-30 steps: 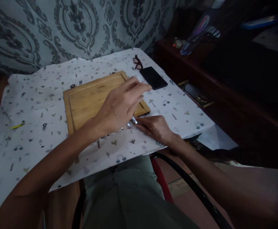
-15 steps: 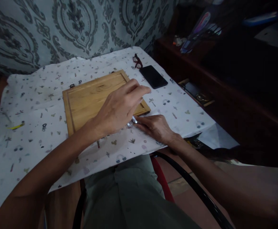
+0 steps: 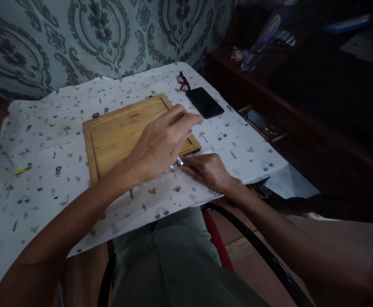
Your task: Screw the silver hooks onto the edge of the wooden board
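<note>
We see a small shiny metal piece (image 3: 180, 161) near the centre of the frame, a bit below the middle, right at the fingertips of the right hand (image 3: 211, 170). It lies to the left of that hand and just under the lower right side of the left hand (image 3: 160, 147), so the right is nearer. Its visible part is short, long axis slanting from upper left to lower right. Another silvery bit (image 3: 172, 168) shows just beside it, lower left; we can't tell if the two join. Right hand: narrow, thumb and finger apparently pinched on the metal piece, palm down, low by the bench (image 3: 244, 149), fingers pointing left, right forearm (image 3: 269, 221) coming in from lower right. Left hand: arched higher, back of the hand up, index finger reaching out to the right, left forearm (image 3: 87, 204) rising from lower left. Its other fingertips are hidden, so we can't tell whether it grips anything. Behind and partly under the left hand in our view is a wooden board (image 3: 119, 128), flat on the bench, its lower right corner just above the right hand's fingers. We also mark a dark phone (image 3: 204, 102) and glasses (image 3: 183, 82) above right of the hands, and a yellow strip (image 3: 21, 170) at the left of the frame, well apart.
</note>
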Motion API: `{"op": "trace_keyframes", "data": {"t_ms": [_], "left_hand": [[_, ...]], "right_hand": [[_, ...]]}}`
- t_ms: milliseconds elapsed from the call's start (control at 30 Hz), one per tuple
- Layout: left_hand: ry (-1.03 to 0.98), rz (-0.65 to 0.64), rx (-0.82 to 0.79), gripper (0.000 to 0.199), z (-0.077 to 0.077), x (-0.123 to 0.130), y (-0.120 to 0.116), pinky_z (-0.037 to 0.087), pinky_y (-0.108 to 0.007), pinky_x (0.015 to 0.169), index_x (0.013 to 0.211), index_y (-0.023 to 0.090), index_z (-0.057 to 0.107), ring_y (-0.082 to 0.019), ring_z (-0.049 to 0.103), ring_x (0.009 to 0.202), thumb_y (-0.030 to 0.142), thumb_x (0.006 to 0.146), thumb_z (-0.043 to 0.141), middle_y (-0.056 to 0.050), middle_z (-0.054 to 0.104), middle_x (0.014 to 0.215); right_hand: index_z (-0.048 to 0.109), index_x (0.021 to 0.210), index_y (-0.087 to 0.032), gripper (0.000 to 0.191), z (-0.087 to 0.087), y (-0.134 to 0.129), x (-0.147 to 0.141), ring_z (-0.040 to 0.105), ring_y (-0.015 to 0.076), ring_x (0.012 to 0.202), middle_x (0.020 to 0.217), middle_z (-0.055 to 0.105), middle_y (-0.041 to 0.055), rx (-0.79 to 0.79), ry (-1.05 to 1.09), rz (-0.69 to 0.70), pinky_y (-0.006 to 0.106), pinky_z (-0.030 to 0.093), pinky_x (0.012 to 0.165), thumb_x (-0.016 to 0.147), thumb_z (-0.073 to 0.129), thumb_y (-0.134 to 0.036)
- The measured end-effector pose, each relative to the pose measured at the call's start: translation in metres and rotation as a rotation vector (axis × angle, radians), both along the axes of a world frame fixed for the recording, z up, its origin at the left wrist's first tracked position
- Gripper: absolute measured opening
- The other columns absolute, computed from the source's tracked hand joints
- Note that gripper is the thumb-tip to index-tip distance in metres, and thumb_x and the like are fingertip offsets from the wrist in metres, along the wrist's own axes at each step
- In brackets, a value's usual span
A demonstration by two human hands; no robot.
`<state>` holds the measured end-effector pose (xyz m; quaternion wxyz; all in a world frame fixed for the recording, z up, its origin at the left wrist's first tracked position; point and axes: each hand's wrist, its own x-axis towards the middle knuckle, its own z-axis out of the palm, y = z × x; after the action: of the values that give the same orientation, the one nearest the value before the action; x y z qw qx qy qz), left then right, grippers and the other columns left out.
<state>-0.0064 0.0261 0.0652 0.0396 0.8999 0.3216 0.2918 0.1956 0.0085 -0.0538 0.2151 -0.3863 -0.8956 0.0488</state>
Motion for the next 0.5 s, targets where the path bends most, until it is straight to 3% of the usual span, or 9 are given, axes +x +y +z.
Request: {"op": "trace_keyframes", "data": {"t_ms": [267, 500], "left_hand": [[-0.021, -0.007, -0.023, 0.024, -0.0015, 0.0014, 0.0016, 0.055, -0.03, 0.08, 0.113, 0.023, 0.065, -0.016, 0.065, 0.094, 0.024, 0.101, 0.044, -0.005, 0.068, 0.106], [-0.035, -0.009, -0.013, 0.023, -0.0009, 0.0037, 0.0021, 0.053, -0.028, 0.078, 0.112, 0.016, 0.066, -0.015, 0.067, 0.089, 0.012, 0.097, 0.049, -0.004, 0.071, 0.101]], "right_hand": [[0.07, 0.123, -0.019, 0.048, -0.0044, 0.0011, 0.0004, 0.073, 0.0182, 0.071, 0.086, 0.079, 0.0075, 0.003, -0.001, -0.018, 0.03, 0.045, 0.06, 0.104, 0.037, -0.048], [0.07, 0.121, -0.019, 0.051, -0.0038, 0.0009, 0.0009, 0.072, 0.0179, 0.07, 0.084, 0.078, 0.0073, 0.006, -0.027, -0.025, 0.03, 0.043, 0.06, 0.105, 0.032, -0.048]]}}
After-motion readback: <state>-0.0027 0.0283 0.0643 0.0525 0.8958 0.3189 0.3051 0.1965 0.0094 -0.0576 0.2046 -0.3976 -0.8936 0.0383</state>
